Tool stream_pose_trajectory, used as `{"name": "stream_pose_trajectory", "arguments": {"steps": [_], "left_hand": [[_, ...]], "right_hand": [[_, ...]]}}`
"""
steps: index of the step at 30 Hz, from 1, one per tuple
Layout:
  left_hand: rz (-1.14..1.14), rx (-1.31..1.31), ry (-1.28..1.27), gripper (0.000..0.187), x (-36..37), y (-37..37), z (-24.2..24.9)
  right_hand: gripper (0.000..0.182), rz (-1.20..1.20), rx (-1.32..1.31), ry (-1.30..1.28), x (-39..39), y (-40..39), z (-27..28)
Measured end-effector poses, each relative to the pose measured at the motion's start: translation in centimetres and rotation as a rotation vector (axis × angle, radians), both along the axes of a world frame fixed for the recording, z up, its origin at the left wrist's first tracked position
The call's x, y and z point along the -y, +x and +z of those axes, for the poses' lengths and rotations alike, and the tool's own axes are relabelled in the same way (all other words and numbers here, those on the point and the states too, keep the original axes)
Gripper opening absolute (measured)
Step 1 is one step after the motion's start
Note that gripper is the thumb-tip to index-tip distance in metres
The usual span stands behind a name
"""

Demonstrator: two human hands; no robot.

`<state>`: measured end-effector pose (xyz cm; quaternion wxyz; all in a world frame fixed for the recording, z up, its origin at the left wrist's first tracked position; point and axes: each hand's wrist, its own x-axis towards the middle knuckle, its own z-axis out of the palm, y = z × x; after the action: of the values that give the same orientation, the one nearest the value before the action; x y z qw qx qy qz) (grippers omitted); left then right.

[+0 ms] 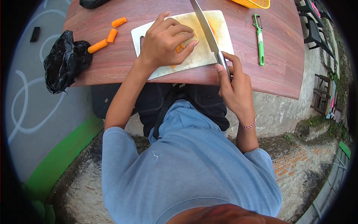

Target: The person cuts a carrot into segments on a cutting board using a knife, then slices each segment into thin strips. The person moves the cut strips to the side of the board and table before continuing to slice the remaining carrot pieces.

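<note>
My right hand (235, 84) is wrapped around the metal handle of a large kitchen knife (206, 28), whose blade points away over the cutting board. My left hand (165, 42) hovers at the board's left half, fingers apart and loosely bent. Cut carrot pieces (179, 48) show partly between its thumb and fingers; most of them are hidden by the hand. Beneath lies a white cutting board (218, 18) with orange stains and a slot handle at its left end. A bit of orange carrot also peeks out behind the blade.
Three peeled carrot chunks (112, 35) lie left of the board, beside a crumpled black plastic bag (65, 61) at the table edge. A green-handled peeler (260, 41) rests to the right. A yellow basket (257, 3) stands at the back of the wooden table (276, 71).
</note>
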<state>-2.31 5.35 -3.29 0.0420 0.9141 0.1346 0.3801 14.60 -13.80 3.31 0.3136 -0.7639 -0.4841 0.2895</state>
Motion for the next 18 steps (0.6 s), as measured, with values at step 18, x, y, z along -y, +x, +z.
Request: {"name": "stream_pose_trajectory", "arguments": {"steps": [18], "left_hand": [[0.221,-0.236,-0.332,0.028,0.6,-2.8,3.0]], "right_hand": [[0.033,0.012,0.0,-0.017,-0.4,0.9,0.2]]}}
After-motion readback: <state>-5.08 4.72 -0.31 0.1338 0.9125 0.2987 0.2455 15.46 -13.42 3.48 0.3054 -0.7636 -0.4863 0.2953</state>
